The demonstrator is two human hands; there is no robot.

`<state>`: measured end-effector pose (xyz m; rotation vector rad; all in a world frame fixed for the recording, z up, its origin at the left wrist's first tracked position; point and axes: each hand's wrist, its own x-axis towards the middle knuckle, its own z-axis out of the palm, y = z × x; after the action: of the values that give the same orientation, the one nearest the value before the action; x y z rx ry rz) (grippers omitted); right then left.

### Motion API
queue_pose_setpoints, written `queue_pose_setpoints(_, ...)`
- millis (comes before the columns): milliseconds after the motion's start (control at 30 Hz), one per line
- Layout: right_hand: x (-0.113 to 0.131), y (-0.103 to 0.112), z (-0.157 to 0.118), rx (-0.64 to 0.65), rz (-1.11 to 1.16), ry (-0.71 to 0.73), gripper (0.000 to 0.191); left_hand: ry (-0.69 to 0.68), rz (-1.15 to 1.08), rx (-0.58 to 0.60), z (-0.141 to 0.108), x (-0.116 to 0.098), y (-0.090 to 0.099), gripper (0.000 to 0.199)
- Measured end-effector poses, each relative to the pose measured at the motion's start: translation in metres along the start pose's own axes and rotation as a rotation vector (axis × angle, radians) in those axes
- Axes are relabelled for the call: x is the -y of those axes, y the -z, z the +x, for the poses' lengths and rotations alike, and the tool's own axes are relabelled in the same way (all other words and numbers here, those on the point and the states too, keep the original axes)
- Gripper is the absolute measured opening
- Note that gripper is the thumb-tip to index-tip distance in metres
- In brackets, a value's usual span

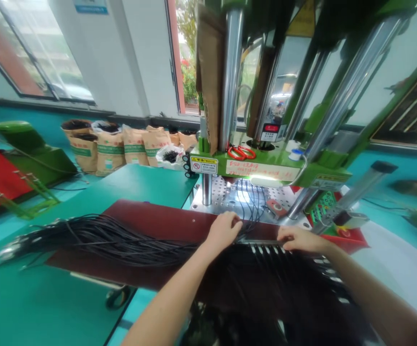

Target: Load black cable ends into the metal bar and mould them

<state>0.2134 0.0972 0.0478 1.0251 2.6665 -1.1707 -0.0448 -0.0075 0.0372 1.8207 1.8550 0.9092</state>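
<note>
My left hand [226, 228] is closed, its fingers curled down at the left end of a narrow metal strip [261, 242]. What those fingers hold is hidden. At the strip's other end, my right hand [300, 239] has its thumb and fingers pinched on it. Several pale cable ends [262, 250] stick out along the strip's near side. Black cables [253, 202] run from the strip toward the press's perforated metal plate [219, 187]. A long bundle of black cables [122, 240] with metal ends lies on a dark red board [158, 218], left of my left hand.
The green press [284, 168] stands ahead with steel columns. Red-handled scissors [242, 153] and a lit lamp [266, 182] are on its crossbeam. A green table [140, 182] extends left, with dark-handled scissors [118, 297] near its edge. Paper sacks [111, 149] line the wall.
</note>
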Motion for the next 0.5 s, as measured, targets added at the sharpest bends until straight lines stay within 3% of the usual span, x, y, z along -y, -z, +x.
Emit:
queue_pose_setpoints(167,-0.001,0.001,0.006,-0.051,-0.008,-0.018,0.014,0.133,0.038,0.113,0.028,0.017,-0.021,0.044)
queue_pose_setpoints(233,-0.002,0.010,0.017,-0.175,0.015,-0.038,0.018,0.146,0.015,0.187,0.030,0.020,-0.032,0.051)
queue_pose_setpoints(367,-0.006,0.031,0.070,-0.630,-0.037,-0.049,0.027,0.053,0.041,0.229,0.026,0.021,-0.043,0.056)
queue_pose_setpoints(500,-0.002,0.042,0.134,-0.762,-0.099,-0.037,0.027,0.020,0.094,0.267,0.021,0.020,-0.040,0.054)
